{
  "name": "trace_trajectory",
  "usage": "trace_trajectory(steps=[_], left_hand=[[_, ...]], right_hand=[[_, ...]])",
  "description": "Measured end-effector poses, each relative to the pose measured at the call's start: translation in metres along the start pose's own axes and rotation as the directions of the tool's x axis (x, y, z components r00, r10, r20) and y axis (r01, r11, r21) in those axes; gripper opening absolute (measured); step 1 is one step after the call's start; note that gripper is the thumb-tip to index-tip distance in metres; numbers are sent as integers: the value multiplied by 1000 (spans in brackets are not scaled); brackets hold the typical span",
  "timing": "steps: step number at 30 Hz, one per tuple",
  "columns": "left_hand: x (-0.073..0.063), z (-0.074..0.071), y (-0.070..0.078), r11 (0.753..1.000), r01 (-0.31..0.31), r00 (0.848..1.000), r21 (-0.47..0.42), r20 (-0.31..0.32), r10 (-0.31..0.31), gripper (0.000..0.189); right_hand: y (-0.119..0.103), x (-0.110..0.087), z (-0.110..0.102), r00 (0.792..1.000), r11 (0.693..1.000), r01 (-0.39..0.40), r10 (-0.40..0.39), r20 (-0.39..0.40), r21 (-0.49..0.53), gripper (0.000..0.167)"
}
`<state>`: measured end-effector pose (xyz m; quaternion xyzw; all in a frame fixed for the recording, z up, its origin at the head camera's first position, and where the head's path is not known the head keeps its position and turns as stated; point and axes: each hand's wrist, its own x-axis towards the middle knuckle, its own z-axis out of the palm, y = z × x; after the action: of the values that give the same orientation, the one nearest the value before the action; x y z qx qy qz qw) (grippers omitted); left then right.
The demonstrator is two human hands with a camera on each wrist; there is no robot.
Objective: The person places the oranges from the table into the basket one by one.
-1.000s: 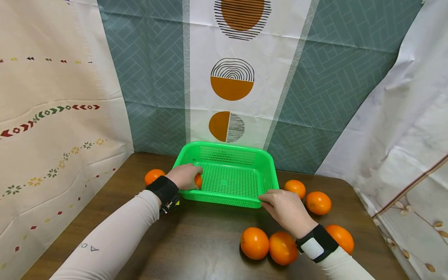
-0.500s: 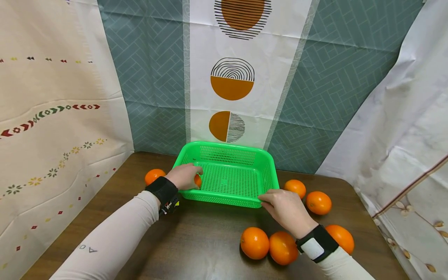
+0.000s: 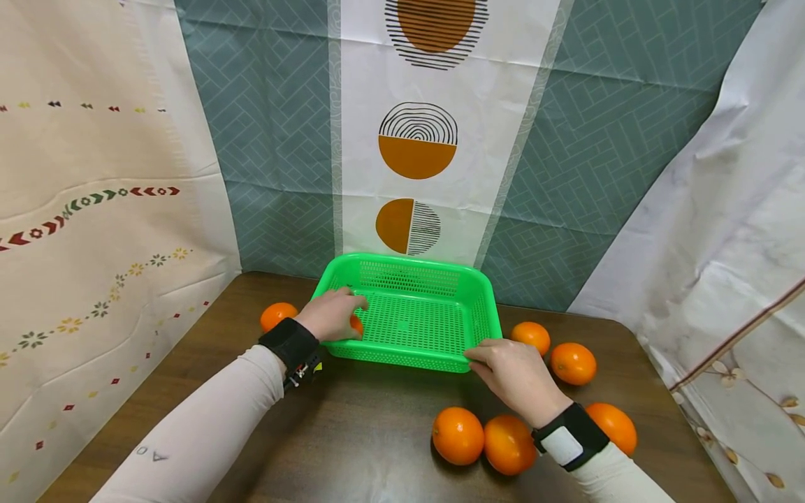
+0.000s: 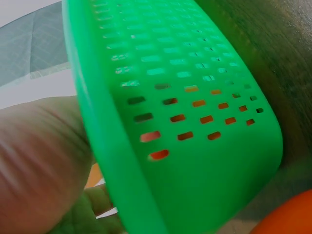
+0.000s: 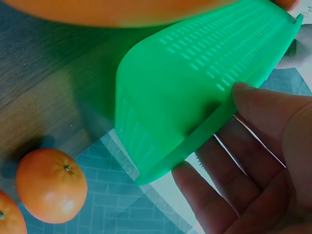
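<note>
A green perforated plastic basket [image 3: 402, 358] sits at the back of the table. My left hand [image 3: 328, 316] reaches over its front-left corner, fingers curled around an orange [image 3: 356, 326] inside, mostly hidden by the hand. Through the basket wall [image 4: 195, 161] in the left wrist view, bits of orange show in the holes. At the front-right corner, my right hand [image 3: 512, 370] pinches the rim. The right wrist view shows that thumb on the outer side of the rim [image 5: 209, 124] and the fingers on the other side.
One orange [image 3: 277, 316] lies left of the basket. Right of it are two more oranges, a farther one [image 3: 530, 337] and a nearer one [image 3: 573, 363]. Another orange [image 3: 612, 427] lies beside the right wrist. In front, two touching oranges [image 3: 458, 436] rest on the brown table [image 3: 358, 433]. Patterned cloth hangs behind.
My left hand has lifted very slightly, and its fingertips stand a little higher over the orange. The right hand and the basket look unchanged.
</note>
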<state>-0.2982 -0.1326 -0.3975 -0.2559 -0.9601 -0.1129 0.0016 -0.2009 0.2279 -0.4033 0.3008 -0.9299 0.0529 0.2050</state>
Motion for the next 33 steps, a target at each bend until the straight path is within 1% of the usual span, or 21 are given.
trace_trajectory(steps=[4,8,10,13,16,19,22,27,33], left_hand=[[-6,-5,5,1000,-18,999,3,-33,18,57],[-14,-9,9,1000,-28,997,14,-76,29,53],[-17,-9,10,999,-28,994,22,-109,31,49],[-22,-9,11,999,-30,984,40,-172,37,47],[-25,-9,10,997,-43,967,68,-248,58,51],[-30,-10,10,994,-60,944,89,-317,86,54],[-37,-12,10,993,-70,922,97,-373,102,56],[-54,-12,6,992,-77,889,104,-443,115,60],[-75,-5,-1,993,-59,857,106,-504,105,66]], right_hand=[[0,0,1,1000,1000,0,0,0,2,22],[0,1,1,1000,1000,1,-1,-2,4,22],[0,1,2,1000,1000,1,-1,-4,6,22],[1,1,2,1000,1000,0,0,-8,5,23],[1,0,2,1000,1000,-1,2,-15,8,23],[2,0,2,1000,1000,-1,1,-22,10,24],[3,0,2,1000,1000,1,-1,-25,9,23],[3,0,2,1000,1000,10,-10,-25,1,23],[3,0,2,999,1000,15,-15,-29,2,23]])
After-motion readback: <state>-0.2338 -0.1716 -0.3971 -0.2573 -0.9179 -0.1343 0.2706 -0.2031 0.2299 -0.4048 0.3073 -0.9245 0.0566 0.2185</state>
